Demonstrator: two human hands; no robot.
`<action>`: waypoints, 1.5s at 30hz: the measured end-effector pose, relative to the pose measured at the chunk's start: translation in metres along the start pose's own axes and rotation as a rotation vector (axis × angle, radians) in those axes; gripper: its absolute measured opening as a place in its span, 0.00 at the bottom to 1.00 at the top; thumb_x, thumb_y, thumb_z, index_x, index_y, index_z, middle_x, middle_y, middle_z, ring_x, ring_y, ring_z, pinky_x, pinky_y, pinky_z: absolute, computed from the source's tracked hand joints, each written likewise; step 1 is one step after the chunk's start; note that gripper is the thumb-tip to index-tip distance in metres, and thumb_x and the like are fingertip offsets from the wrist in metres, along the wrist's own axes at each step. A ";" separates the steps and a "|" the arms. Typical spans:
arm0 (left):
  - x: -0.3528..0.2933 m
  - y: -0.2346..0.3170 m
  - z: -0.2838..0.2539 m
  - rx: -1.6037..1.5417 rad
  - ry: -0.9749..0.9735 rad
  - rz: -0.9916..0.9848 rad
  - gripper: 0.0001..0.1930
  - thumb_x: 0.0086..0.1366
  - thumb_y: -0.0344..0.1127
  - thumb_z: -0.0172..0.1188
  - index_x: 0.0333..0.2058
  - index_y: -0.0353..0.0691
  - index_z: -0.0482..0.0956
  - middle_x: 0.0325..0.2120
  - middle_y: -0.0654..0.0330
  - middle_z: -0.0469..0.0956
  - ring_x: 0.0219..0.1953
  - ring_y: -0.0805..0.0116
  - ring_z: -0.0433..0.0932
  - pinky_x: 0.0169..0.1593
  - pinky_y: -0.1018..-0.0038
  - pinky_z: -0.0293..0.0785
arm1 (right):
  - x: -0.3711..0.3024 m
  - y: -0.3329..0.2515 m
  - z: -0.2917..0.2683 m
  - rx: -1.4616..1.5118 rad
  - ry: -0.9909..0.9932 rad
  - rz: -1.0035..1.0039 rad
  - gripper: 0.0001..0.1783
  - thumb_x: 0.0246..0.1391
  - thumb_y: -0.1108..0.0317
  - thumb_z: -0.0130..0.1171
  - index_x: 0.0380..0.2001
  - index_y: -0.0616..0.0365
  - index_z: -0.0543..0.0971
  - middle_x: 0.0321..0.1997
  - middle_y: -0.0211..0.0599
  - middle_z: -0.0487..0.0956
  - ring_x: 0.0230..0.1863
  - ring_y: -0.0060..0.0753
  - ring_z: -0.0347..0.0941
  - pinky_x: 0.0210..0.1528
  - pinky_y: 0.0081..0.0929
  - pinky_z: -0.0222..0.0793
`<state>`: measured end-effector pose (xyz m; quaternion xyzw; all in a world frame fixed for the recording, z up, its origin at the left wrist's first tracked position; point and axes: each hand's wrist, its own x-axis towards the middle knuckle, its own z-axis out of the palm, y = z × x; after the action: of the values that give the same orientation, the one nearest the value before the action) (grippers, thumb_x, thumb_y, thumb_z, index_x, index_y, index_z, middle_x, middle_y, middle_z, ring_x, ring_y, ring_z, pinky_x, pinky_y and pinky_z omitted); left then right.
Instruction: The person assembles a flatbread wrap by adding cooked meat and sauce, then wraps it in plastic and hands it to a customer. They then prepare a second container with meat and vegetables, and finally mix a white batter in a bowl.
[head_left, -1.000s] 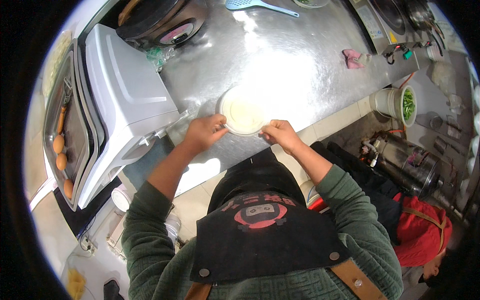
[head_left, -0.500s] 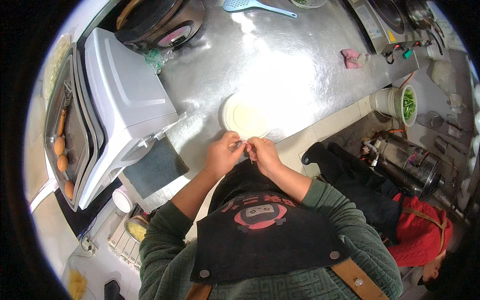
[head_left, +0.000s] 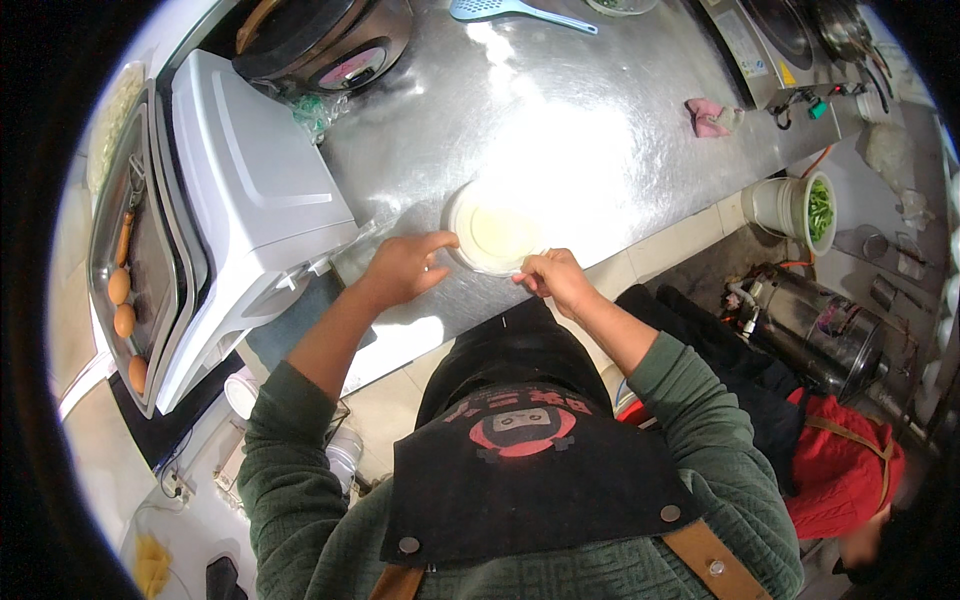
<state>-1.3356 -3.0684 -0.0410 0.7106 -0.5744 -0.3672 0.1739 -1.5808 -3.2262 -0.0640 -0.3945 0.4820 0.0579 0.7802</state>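
A round, pale plastic tub with a whitish-yellow top stands on the steel counter, close to its near edge. Against the left side of its rim rests the index fingertip of my left hand; thumb and index are spread and nothing shows between them. My right hand is at the tub's near right rim, fingers curled and pinched together. What lies inside that pinch is too small to make out. Strong glare washes out the tub's far right side.
Left of the steel counter stand a white appliance and a tray with several eggs. A rice cooker, blue slotted spatula and pink cloth lie farther off. A person in red is at right, near a bucket of greens.
My hands were pinched together at the tub's near edge; they have moved apart. The left one went left and its fingers spread, while the right shifted right along the rim.
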 end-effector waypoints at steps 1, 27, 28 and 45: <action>0.004 0.000 0.000 -0.036 -0.005 -0.013 0.21 0.57 0.36 0.70 0.49 0.47 0.76 0.37 0.54 0.85 0.36 0.55 0.86 0.41 0.67 0.79 | 0.003 -0.003 -0.004 -0.029 -0.012 -0.003 0.10 0.50 0.73 0.56 0.19 0.65 0.80 0.14 0.30 0.71 0.14 0.19 0.58 0.17 0.20 0.50; -0.007 0.019 0.012 -0.185 0.120 -0.111 0.30 0.55 0.32 0.73 0.56 0.45 0.71 0.42 0.52 0.83 0.38 0.65 0.86 0.42 0.70 0.80 | -0.007 0.017 0.015 0.131 -0.027 -0.057 0.08 0.59 0.71 0.63 0.29 0.66 0.83 0.19 0.28 0.75 0.16 0.15 0.60 0.18 0.15 0.50; -0.004 0.014 0.007 -0.163 0.080 -0.136 0.29 0.56 0.33 0.72 0.56 0.47 0.71 0.39 0.52 0.83 0.35 0.65 0.86 0.41 0.69 0.80 | -0.004 0.015 0.010 0.099 -0.036 -0.063 0.08 0.59 0.71 0.63 0.29 0.66 0.83 0.19 0.28 0.75 0.16 0.15 0.61 0.18 0.15 0.51; -0.005 0.038 0.055 -0.414 0.361 -0.170 0.11 0.60 0.30 0.69 0.39 0.35 0.79 0.32 0.50 0.86 0.36 0.64 0.87 0.39 0.72 0.81 | -0.003 0.037 0.054 0.456 -0.134 -0.032 0.08 0.64 0.71 0.59 0.31 0.62 0.81 0.27 0.32 0.78 0.19 0.17 0.64 0.21 0.18 0.56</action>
<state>-1.4020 -3.0646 -0.0506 0.7595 -0.3852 -0.3577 0.3832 -1.5612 -3.1639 -0.0703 -0.2110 0.4236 -0.0388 0.8801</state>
